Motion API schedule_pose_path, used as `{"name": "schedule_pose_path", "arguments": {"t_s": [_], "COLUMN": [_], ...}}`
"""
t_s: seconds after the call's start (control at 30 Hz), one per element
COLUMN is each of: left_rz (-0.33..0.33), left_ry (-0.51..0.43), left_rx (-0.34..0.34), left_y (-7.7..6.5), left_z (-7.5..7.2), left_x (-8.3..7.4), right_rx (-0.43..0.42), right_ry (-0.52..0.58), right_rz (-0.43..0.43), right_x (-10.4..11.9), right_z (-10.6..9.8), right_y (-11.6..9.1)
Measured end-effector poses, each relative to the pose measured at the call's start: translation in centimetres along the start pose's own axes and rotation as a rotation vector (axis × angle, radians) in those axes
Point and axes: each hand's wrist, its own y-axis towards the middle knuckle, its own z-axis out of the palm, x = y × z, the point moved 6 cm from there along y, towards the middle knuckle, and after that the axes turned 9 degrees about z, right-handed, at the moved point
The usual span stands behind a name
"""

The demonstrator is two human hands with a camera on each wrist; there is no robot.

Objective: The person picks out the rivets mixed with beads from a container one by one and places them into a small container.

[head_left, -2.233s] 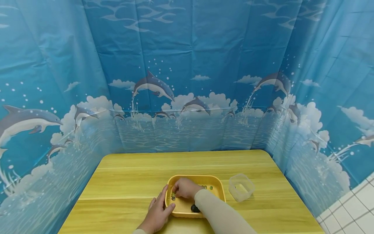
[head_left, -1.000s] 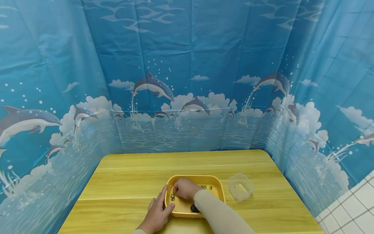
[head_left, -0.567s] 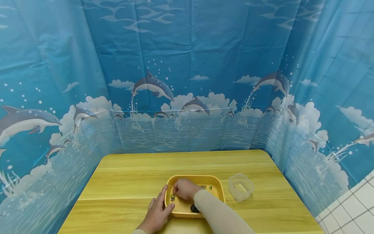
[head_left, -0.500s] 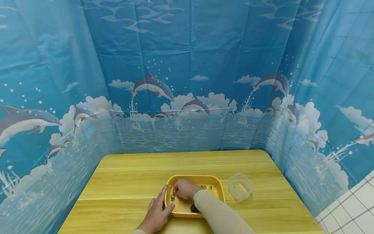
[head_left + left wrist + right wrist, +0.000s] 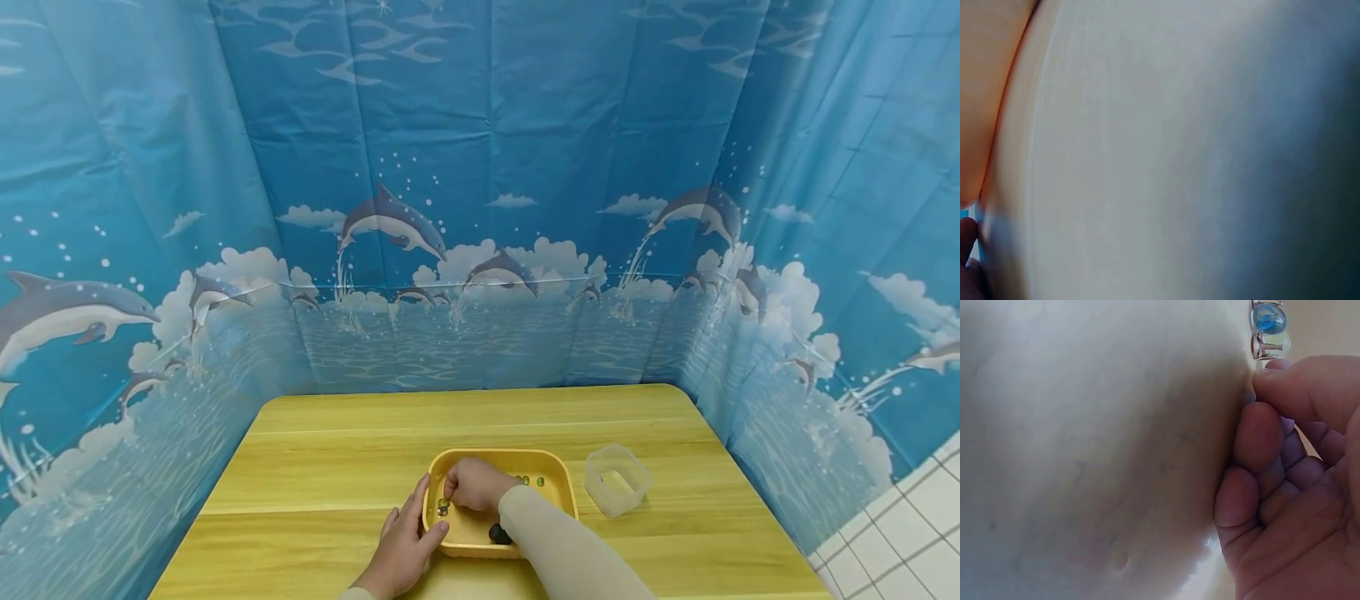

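A yellow tray [image 5: 557, 530] stands near the front of the table. My left hand [image 5: 401, 546] lies along its left end, fingers nearly straight and thumb at the front rim. Inside the tray, my right hand [image 5: 474, 483] is lowered with fingers curled, thumb and index finger close together beside small marbles and metal pieces [image 5: 443, 507]. The right wrist view shows a blue-swirled glass marble [image 5: 1269, 319] and a small silver piece with a thin stem [image 5: 1267, 347] just past the thumb tip. Whether anything sits between the fingertips is mostly hidden.
Several greenish marbles [image 5: 540, 481] lie in the tray's far right part. A black round object [image 5: 498, 535] sits by its front wall, partly behind the right sleeve. Right of the tray stands a clear plastic container [image 5: 618, 481]. A dolphin-print curtain [image 5: 480, 342] hangs behind the table [image 5: 337, 450].
Both hands keep nearly the same places, as do the tray and the clear container. The head view has shifted very slightly.
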Motion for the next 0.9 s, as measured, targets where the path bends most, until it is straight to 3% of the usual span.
{"name": "schedule_pose_path", "arguments": {"t_s": [0.5, 0.9], "left_rz": [0.003, 0.003], "left_ry": [0.007, 0.016], "left_rx": [0.002, 0.001], "left_y": [-0.11, -0.17], "left_z": [0.08, -0.16], "left_x": [0.12, -0.16], "right_rx": [0.013, 0.005], "right_ry": [-0.009, 0.100], "right_rz": [-0.016, 0.013], "right_x": [-0.20, -0.75], "right_z": [-0.02, -0.63], "right_y": [0.12, -0.15]}}
